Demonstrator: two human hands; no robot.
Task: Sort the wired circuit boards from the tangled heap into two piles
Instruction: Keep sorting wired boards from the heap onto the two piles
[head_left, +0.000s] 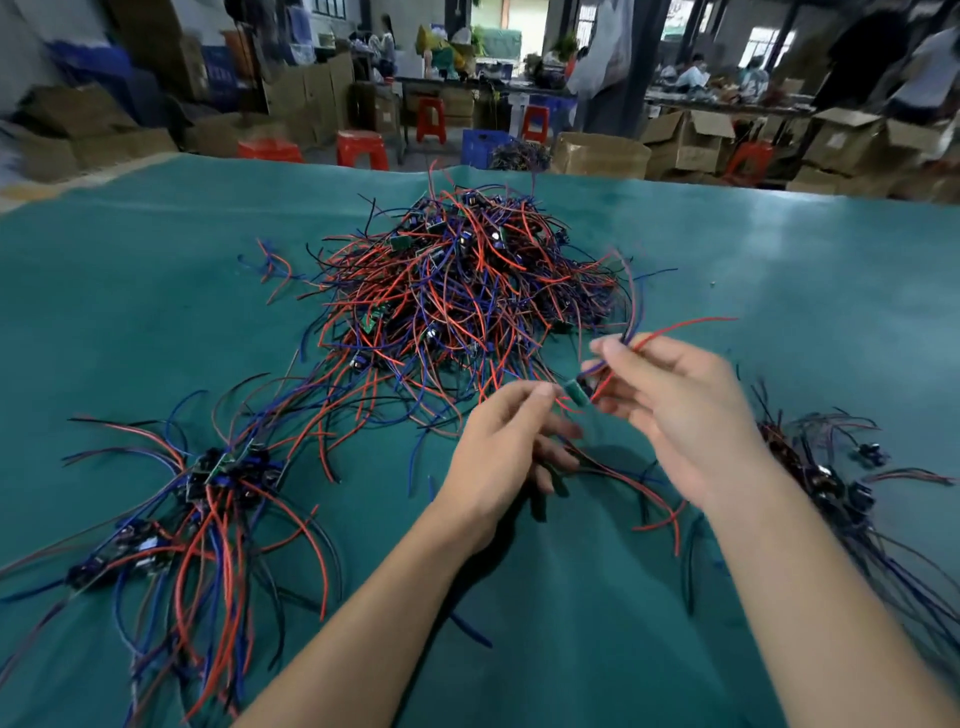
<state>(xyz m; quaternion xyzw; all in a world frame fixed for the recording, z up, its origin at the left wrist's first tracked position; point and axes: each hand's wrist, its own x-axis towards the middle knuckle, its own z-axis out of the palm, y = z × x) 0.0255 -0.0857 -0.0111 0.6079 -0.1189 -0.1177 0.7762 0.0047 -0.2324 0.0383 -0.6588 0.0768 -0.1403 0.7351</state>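
Nearest the camera, two bare forearms reach out over the green-covered desk (571, 597). The left hand (506, 447) has its fingers curled, thumb and forefinger pinching toward one end of a small green circuit board (575, 392) held up between the two hands; whether they touch the board itself or only its leads is blurred. The right hand (675, 410) pinches the wires (636, 332) that rise from the board's other end, a red and a blue-purple lead arcing away above the fingers. More leads trail down from the board to the cloth below.

To the left lies one sorted pile (208, 499) of boards with red and blue leads fanned out; to the right, just beside the right forearm, a second, darker pile (826, 473). Beyond the hands sits the tangled heap (462, 280), still large.

The step in hand appears to be freeing or examining one board just drawn from the heap. The next move calls for judging its type and laying it on the matching pile, keeping its trailing leads clear of the heap.
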